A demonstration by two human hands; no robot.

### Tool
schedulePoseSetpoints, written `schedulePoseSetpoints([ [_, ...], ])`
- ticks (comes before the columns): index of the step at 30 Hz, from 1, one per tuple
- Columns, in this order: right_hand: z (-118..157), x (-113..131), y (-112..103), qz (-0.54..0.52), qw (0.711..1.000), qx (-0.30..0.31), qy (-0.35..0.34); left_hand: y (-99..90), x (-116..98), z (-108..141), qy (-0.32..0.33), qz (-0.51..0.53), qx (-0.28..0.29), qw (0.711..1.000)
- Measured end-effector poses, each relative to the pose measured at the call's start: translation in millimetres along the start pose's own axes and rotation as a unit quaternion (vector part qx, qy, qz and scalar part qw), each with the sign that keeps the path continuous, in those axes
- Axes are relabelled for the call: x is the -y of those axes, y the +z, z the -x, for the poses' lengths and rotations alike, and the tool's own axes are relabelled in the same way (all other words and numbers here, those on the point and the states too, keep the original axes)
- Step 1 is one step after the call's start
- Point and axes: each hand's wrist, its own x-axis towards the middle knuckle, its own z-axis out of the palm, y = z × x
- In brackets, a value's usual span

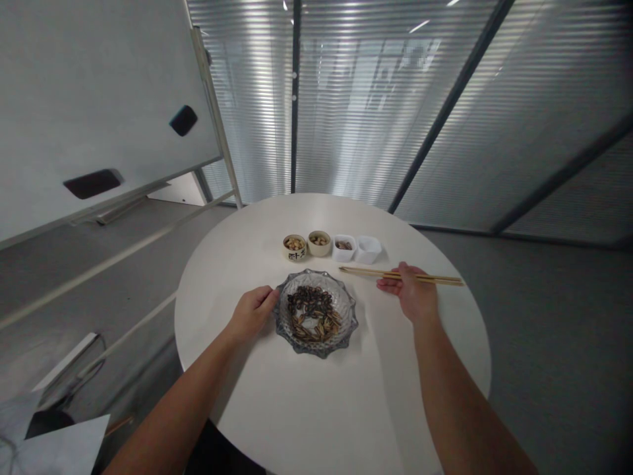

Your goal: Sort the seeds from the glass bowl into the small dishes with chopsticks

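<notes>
L hand [253, 311] clamps the L rim of the glass bowl [349, 323], which sits on the white table [301, 402] w/ dark & tan bits [326, 328] inside. R hand [414, 290], well apart from L, grips chopsticks [366, 271], tips pointing L. Behind bowl, in a row: 2 round cups [319, 251] w/ pale pcs, then 2 white cups [368, 254], L one w/ brownish pcs.

The round cup [293, 250] furthest to the left has big black signs [297, 255] on its front. The first looks like 卧, but it is too small to be sure. The next one bends away round the side, so only part of it shows and it can't be read
</notes>
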Motion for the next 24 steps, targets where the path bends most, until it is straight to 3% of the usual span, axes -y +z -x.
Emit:
schedulePoseSetpoints([
  [10, 0, 0, 16, 0.042, 0.995, -0.075, -0.052, -0.9, -4, 0, -0.005, 0.0, -0.007, 1.0],
  [19, -8, -1, 29, -0.006, 0.983, -0.179, 0.049, -0.9, -3, 0, -0.006, -0.002, 0.0, 1.0],
  [24, -11, 1, 27, -0.003, 0.98, -0.193, 0.048, -1.3, -3, 0, -0.003, -0.003, 0.003, 1.0],
])
